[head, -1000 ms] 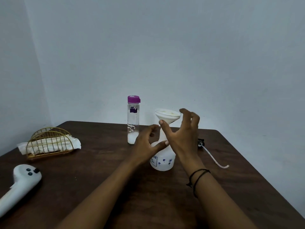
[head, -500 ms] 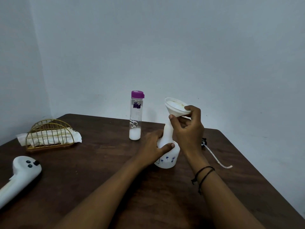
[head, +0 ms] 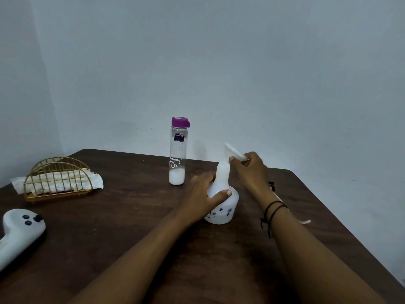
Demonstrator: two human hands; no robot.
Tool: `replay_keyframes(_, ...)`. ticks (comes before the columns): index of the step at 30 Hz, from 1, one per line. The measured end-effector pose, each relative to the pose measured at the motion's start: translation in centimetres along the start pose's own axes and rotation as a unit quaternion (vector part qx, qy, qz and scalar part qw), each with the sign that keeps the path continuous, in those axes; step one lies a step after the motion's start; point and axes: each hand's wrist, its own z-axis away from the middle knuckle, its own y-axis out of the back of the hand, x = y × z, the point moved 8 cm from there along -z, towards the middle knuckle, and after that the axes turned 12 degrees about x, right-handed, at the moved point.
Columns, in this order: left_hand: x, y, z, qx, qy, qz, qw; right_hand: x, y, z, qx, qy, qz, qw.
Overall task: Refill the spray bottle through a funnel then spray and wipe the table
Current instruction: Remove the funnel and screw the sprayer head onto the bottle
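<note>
The right hand (head: 252,170) pinches the white funnel (head: 234,152), blurred and tilted, just above the neck of the spray bottle (head: 222,200), while the left hand (head: 201,194) wraps the bottle's shoulder, thumb across its front. The bottle stands on the brown table (head: 131,227). Behind it stands a purple-capped bottle (head: 178,150) with white contents low inside; at the far left sits a gold napkin holder (head: 57,178).

clear bottle (head: 177,159): purple label reads, perhaps, "car"; white script below it unreadable
</note>
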Motion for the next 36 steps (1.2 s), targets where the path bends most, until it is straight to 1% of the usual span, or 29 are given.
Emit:
replay_keyframes(2,0.0,0.0,-0.1,0.007,-0.005,0.002,1.0,2.2,-1.8,-0.2,-0.043,-0.039,0.01,0.998)
replay_keyframes(4,-0.2,-0.1,-0.2,0.009,-0.003,0.005,1.0,3.9,-2.8,-0.4,-0.059,-0.072,0.021,0.995)
replay_keyframes(6,-0.5,-0.3,-0.2,0.006,-0.003,0.005,1.0,4.9,-3.6,-0.3,-0.069,-0.089,0.029,0.993)
replay_keyframes(12,-0.5,-0.2,-0.2,0.0,0.001,-0.001,1.0,6.3,-5.3,-0.1,-0.096,-0.07,0.101,0.988)
replay_keyframes(19,-0.5,0.0,0.0,0.005,0.009,-0.008,1.0,6.2,-5.6,0.3,-0.133,-0.041,0.126,0.982)
replay_keyframes(22,-0.6,0.0,0.0,0.007,0.013,-0.018,1.0,5.8,-4.5,0.3,-0.115,-0.032,0.143,0.982)
replay_keyframes(24,-0.4,0.0,0.0,0.006,0.015,-0.023,1.0,5.1,-2.8,-0.1,-0.079,-0.029,0.148,0.985)
replay_keyframes(26,-0.4,0.1,0.0,0.003,0.017,-0.026,1.0,4.1,-0.7,-0.9,-0.038,0.007,0.175,0.984)
replay_keyframes(27,-0.4,0.0,0.0,0.0,0.021,-0.027,0.999,3.7,0.4,-1.3,-0.016,0.029,0.209,0.977)
replay_keyframes(29,-0.5,-0.1,0.1,-0.005,0.028,-0.025,0.999,3.7,2.6,-2.3,0.011,0.061,0.318,0.946)
replay_keyframes(30,-0.6,-0.1,0.1,-0.006,0.03,-0.023,0.999,4.4,3.4,-2.7,0.005,0.052,0.375,0.925)
replay_keyframes(32,-0.6,-0.1,0.2,-0.006,0.035,-0.021,0.999,6.7,4.4,-3.3,-0.039,-0.008,0.444,0.895)
replay_keyframes(34,-0.6,-0.1,0.2,-0.008,0.04,-0.019,0.999,8.6,4.5,-3.1,-0.086,-0.054,0.442,0.891)
replay_keyframes(36,-0.7,-0.2,0.3,-0.009,0.044,-0.02,0.999,9.3,4.2,-2.8,-0.104,-0.051,0.412,0.904)
